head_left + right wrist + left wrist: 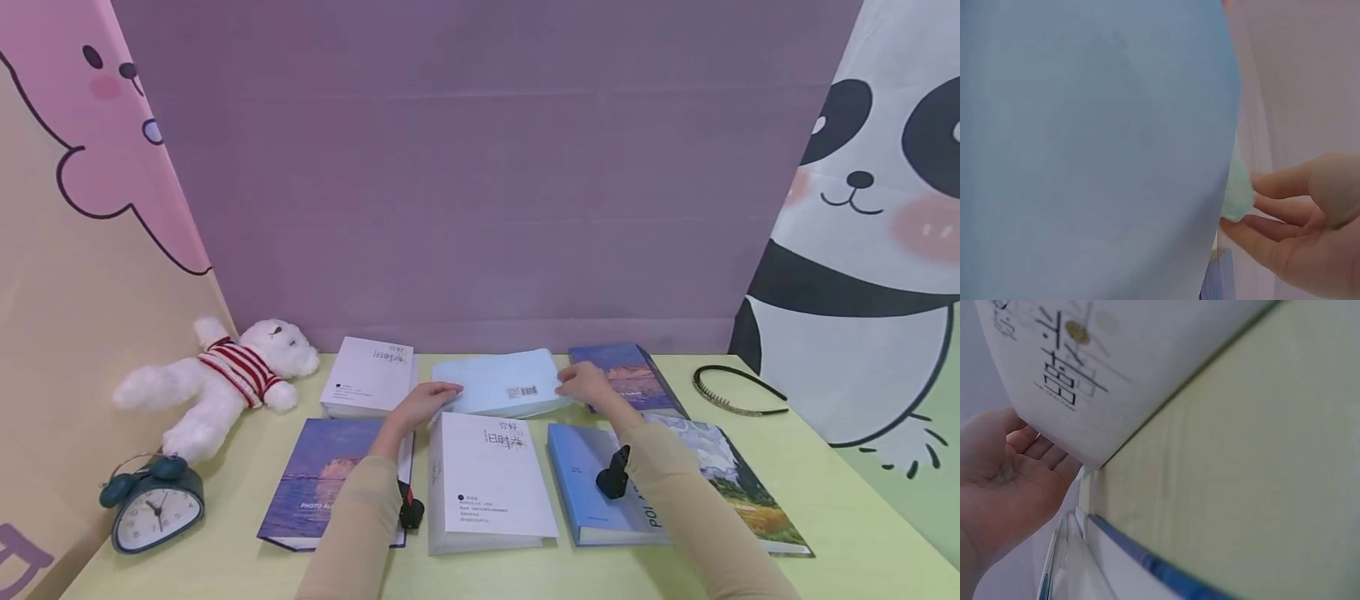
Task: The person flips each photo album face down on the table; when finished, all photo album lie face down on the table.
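A light blue book (487, 377) with a barcode on its cover lies in the middle of the back row, slightly askew. My left hand (420, 407) grips its left edge; in the left wrist view the fingers of the left hand (1019, 469) are partly hidden behind a white book cover (1104, 369). At the other end, my right hand (588, 383) pinches the book's right edge. The right wrist view shows a pale green-blue corner (1239, 190) between the thumb and fingers of the right hand (1310, 225). Just in front lies a white book (491, 483).
Another white book (367, 375) and a purple album (618, 375) flank the back row. In front are a purple photo album (322, 458), a blue book (588, 483) and a landscape-covered book (738, 475). A teddy bear (240, 375), alarm clock (157, 508) and headband (738, 392) lie at the sides.
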The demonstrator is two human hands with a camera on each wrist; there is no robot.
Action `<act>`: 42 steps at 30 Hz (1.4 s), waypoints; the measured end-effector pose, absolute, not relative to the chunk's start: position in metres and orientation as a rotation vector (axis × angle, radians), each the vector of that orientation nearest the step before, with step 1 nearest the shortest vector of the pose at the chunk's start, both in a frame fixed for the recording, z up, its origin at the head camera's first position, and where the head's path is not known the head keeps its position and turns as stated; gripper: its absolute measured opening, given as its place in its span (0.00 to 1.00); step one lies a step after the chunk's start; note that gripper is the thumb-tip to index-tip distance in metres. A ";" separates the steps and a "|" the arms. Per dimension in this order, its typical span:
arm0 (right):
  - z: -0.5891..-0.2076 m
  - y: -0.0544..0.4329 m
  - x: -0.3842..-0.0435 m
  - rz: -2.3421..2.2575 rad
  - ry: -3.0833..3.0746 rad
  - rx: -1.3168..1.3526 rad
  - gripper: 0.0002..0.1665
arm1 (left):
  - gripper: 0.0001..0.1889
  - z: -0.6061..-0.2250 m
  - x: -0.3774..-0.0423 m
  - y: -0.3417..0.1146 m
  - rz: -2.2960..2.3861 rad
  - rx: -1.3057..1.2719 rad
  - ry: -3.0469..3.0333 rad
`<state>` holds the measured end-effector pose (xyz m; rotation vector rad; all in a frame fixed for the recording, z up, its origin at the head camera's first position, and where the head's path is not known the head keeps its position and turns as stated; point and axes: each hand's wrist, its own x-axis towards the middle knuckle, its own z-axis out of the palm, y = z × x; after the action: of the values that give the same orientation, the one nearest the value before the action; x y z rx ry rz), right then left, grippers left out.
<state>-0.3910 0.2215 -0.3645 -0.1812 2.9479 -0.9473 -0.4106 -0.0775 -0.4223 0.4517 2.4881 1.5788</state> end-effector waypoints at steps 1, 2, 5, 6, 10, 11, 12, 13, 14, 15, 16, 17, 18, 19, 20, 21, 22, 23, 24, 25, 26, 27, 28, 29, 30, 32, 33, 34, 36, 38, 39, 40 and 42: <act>-0.364 0.221 -0.391 -0.920 2.942 -0.175 0.24 | 0.18 -0.421 -0.410 -0.078 1.575 0.459 2.490; -0.365 0.220 -0.391 -0.905 2.934 -0.162 0.24 | 0.18 -0.420 -0.409 -0.079 1.575 0.472 2.490; -0.369 0.221 -0.396 -0.829 2.895 -0.142 0.26 | 0.19 -0.416 -0.406 -0.081 1.585 0.483 2.499; -0.379 0.227 -0.405 -0.825 2.891 -0.174 0.27 | 0.19 -0.414 -0.405 -0.082 1.589 0.485 2.505; -0.382 0.230 -0.407 -0.790 2.865 -0.207 0.29 | 0.19 -0.407 -0.402 -0.085 1.540 0.506 2.548; -0.379 0.229 -0.404 -0.798 2.867 -0.226 0.29 | 0.19 -0.405 -0.400 -0.087 1.515 0.514 2.563; -0.377 0.229 -0.401 -0.800 2.876 -0.256 0.28 | 0.19 -0.403 -0.399 -0.087 1.493 0.516 2.572; -0.368 0.223 -0.391 -0.794 2.875 -0.225 0.26 | 0.19 -0.402 -0.398 -0.088 1.473 0.523 2.580; -0.366 0.221 -0.388 -0.795 2.877 -0.228 0.24 | 0.19 -0.400 -0.396 -0.089 1.457 0.523 2.588; -0.364 0.220 -0.386 -0.797 2.882 -0.236 0.23 | 0.19 -0.399 -0.395 -0.089 1.445 0.512 2.585; -0.363 0.220 -0.384 -0.805 2.881 -0.227 0.23 | 0.19 -0.398 -0.394 -0.089 1.432 0.503 2.585; -0.363 0.220 -0.383 -0.804 2.883 -0.220 0.23 | 0.19 -0.398 -0.394 -0.089 1.421 0.495 2.586; -0.364 0.220 -0.383 -0.806 2.876 -0.209 0.23 | 0.19 -0.399 -0.394 -0.089 1.416 0.483 2.580; -0.364 0.220 -0.383 -0.818 2.864 -0.184 0.24 | 0.19 -0.400 -0.394 -0.089 1.410 0.474 2.576; -0.364 0.221 -0.382 -0.827 2.850 -0.179 0.25 | 0.19 -0.401 -0.395 -0.088 1.401 0.467 2.572; -0.364 0.221 -0.382 -0.839 2.837 -0.179 0.26 | 0.19 -0.402 -0.396 -0.088 1.389 0.464 2.572; -0.365 0.222 -0.382 -0.853 2.823 -0.174 0.27 | 0.20 -0.403 -0.396 -0.088 1.382 0.467 2.573; -0.365 0.222 -0.382 -0.863 2.812 -0.177 0.28 | 0.20 -0.404 -0.397 -0.088 1.378 0.472 2.571; -0.365 0.223 -0.382 -0.869 2.800 -0.183 0.28 | 0.20 -0.404 -0.397 -0.089 1.374 0.475 2.571; -0.366 0.224 -0.383 -0.876 2.791 -0.188 0.29 | 0.20 -0.405 -0.398 -0.089 1.369 0.485 2.575; -0.367 0.225 -0.383 -0.885 2.782 -0.188 0.29 | 0.20 -0.405 -0.398 -0.089 1.363 0.493 2.580; -0.368 0.225 -0.384 -0.896 2.773 -0.190 0.29 | 0.20 -0.406 -0.398 -0.090 1.362 0.496 2.582; -0.369 0.226 -0.385 -0.901 2.769 -0.195 0.29 | 0.21 -0.407 -0.399 -0.090 1.367 0.491 2.573; -0.370 0.226 -0.386 -0.911 2.760 -0.200 0.30 | 0.21 -0.407 -0.399 -0.090 1.374 0.484 2.567; -0.371 0.226 -0.386 -0.920 2.750 -0.209 0.30 | 0.21 -0.408 -0.399 -0.091 1.385 0.474 2.558; -0.372 0.226 -0.387 -0.944 2.734 -0.210 0.30 | 0.21 -0.409 -0.399 -0.091 1.407 0.458 2.534; -0.372 0.226 -0.387 -0.949 2.725 -0.220 0.30 | 0.21 -0.410 -0.399 -0.092 1.415 0.455 2.525; -0.372 0.226 -0.387 -0.952 2.716 -0.226 0.30 | 0.22 -0.410 -0.399 -0.092 1.424 0.454 2.515; -0.372 0.225 -0.387 -0.962 2.699 -0.224 0.30 | 0.22 -0.411 -0.399 -0.092 1.430 0.463 2.505; -0.372 0.224 -0.387 -0.954 2.691 -0.229 0.31 | 0.22 -0.413 -0.400 -0.091 1.425 0.485 2.513; -0.372 0.224 -0.387 -0.948 2.688 -0.232 0.31 | 0.22 -0.413 -0.400 -0.091 1.426 0.491 2.513; -0.372 0.224 -0.387 -0.945 2.687 -0.230 0.31 | 0.22 -0.413 -0.400 -0.090 1.431 0.491 2.509; -0.372 0.224 -0.388 -0.947 2.687 -0.222 0.31 | 0.22 -0.414 -0.401 -0.089 1.436 0.489 2.517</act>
<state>-0.3876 0.2241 -0.3724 -0.2217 2.6870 -0.9470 -0.4014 -0.0891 -0.4135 0.4894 2.5171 1.4356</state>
